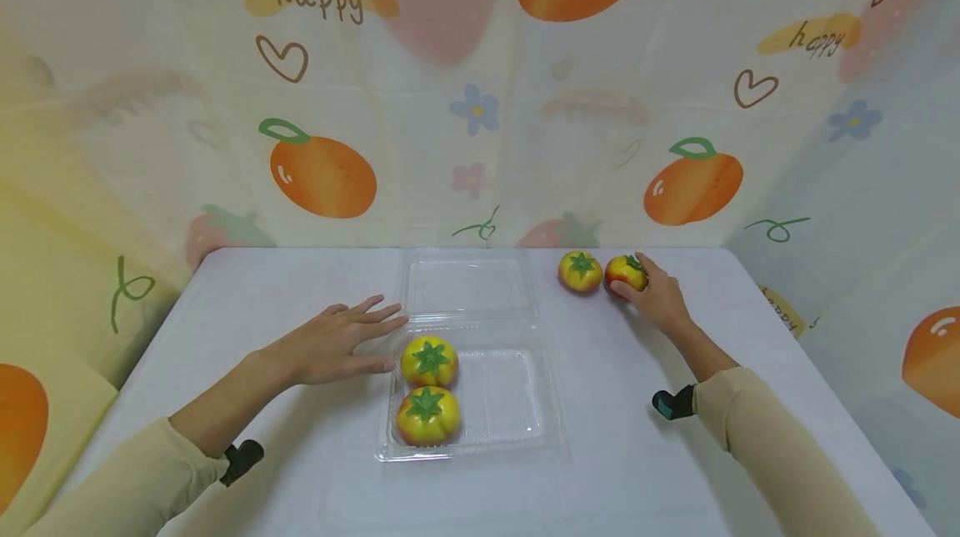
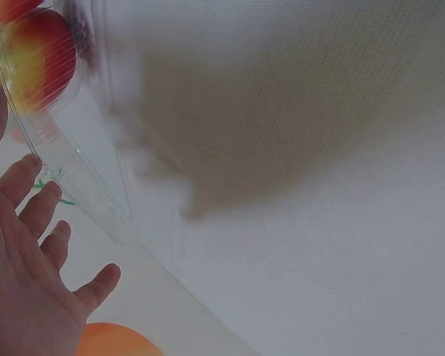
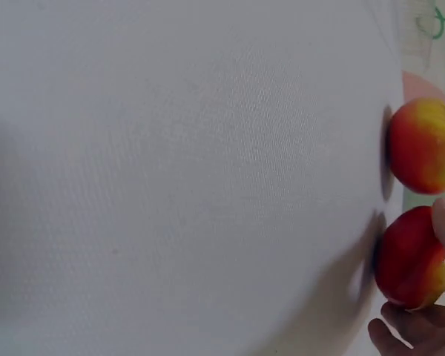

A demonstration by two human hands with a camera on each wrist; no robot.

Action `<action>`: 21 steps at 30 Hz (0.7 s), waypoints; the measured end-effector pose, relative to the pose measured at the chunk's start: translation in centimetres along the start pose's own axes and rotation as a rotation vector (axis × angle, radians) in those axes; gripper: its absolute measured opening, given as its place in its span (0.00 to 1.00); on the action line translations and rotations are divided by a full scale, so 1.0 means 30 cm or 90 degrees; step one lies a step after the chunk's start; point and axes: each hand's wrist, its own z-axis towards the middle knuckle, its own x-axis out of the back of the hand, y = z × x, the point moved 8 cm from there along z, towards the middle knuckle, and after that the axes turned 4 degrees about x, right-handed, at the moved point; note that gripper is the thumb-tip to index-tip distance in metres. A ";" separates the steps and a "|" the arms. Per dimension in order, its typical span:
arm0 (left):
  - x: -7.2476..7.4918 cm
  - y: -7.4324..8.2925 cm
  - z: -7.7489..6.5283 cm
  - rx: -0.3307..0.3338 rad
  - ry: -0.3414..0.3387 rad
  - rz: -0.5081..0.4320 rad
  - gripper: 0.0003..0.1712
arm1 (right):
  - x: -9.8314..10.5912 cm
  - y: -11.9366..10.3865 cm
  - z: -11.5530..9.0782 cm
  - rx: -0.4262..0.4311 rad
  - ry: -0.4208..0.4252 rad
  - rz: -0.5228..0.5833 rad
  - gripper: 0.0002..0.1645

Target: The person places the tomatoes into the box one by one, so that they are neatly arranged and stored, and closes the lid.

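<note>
Right hand (image 1: 662, 297) pinches the rightmost fruit (image 1: 624, 272) near the table's (image 1: 600, 454) far edge — I judge it light, firm, slick; best held by its sides — left hand's (image 1: 337, 343) fingers spread wide

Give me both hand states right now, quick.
Left hand: open, fingers spread, holding nothing, at the left side of the clear container.
Right hand: holding the rightmost fruit between thumb and fingers.

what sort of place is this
Probably an indoor tabletop filming setup: a pale sheet printed with oranges and flowers hangs behind a plain white table, and a small black device sits at the cuff of each beige sleeve.
</note>
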 end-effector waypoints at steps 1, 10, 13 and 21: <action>0.000 -0.001 0.000 0.003 -0.002 -0.001 0.41 | -0.002 0.002 0.000 -0.002 0.000 0.004 0.49; -0.003 -0.002 0.005 0.009 -0.004 0.002 0.40 | -0.007 0.001 -0.001 0.020 0.009 0.017 0.44; -0.003 0.001 0.006 0.007 -0.003 0.003 0.40 | -0.011 0.002 -0.003 0.020 0.007 0.023 0.44; -0.001 0.003 0.005 0.011 -0.011 0.004 0.39 | 0.002 -0.015 -0.017 0.059 0.016 0.031 0.42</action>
